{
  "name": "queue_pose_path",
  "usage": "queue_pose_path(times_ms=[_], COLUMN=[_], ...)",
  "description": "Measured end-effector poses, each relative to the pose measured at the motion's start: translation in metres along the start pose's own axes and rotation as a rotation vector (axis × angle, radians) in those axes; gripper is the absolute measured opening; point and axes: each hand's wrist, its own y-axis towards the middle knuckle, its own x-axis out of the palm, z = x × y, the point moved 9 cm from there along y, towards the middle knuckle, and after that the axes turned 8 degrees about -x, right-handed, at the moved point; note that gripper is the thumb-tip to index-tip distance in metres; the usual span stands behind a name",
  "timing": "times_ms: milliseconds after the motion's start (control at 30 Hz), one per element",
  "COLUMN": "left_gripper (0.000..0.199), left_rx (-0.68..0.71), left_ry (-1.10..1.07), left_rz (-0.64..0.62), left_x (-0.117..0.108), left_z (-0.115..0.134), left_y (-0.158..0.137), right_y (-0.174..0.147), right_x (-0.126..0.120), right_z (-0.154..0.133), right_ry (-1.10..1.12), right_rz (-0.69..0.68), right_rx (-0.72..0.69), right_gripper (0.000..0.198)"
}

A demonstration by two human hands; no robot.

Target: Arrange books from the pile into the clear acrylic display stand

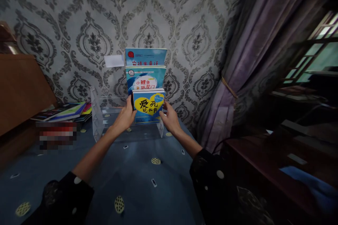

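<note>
Both my hands grip a small blue book [149,107] with a yellow heart on its cover. My left hand [126,115] holds its left edge, thumb on the front. On the opposite edge my right hand [169,116] has its thumb near the lower corner. The book is upright at the front of a clear plastic tiered rack [97,116], at its right end. Behind it stand a teal book [145,77] and, higher at the back, a taller blue book [146,56]. My hands and the front book hide the lower parts of these.
Several books and papers [71,110] lie in a pile on the left, beside a brown wooden piece [23,88]. A patterned blue cloth [137,175] covers the table. Purple curtains [237,59] hang at the right, near a dark red surface [253,154].
</note>
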Motion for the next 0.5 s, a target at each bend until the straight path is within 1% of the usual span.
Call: queue_pose_path(times_ms=[67,167,233,300,400,500], left_gripper=[0.074,0.063,0.056,0.052,0.048,0.047], left_rx=[-0.012,0.034,0.051,0.039,0.025,0.027], left_ry=[-0.028,-0.088,-0.104,-0.113,-0.139,-0.171], left_rz=[0.015,0.072,0.092,0.081,0.06,0.051], left_x=[0.0,-0.003,-0.005,-0.005,-0.006,-0.007], left_z=[-0.007,-0.017,-0.026,-0.035,-0.044,-0.046], left_y=[-0.006,-0.024,-0.037,-0.047,-0.053,-0.052], right_y=[-0.011,-0.034,-0.048,-0.057,-0.062,-0.059], right_x=[-0.004,-0.011,-0.011,-0.009,-0.003,0.004], right_z=[0.005,0.006,0.004,0.005,0.012,0.017], right_ry=[0.04,0.095,0.12,0.14,0.164,0.168], right_rz=[0.033,0.076,0.067,0.043,0.022,0.017], right_rx=[0.049,0.091,0.094,0.102,0.142,0.156], right_gripper=[0.054,0.049,0.046,0.042,0.038,0.042])
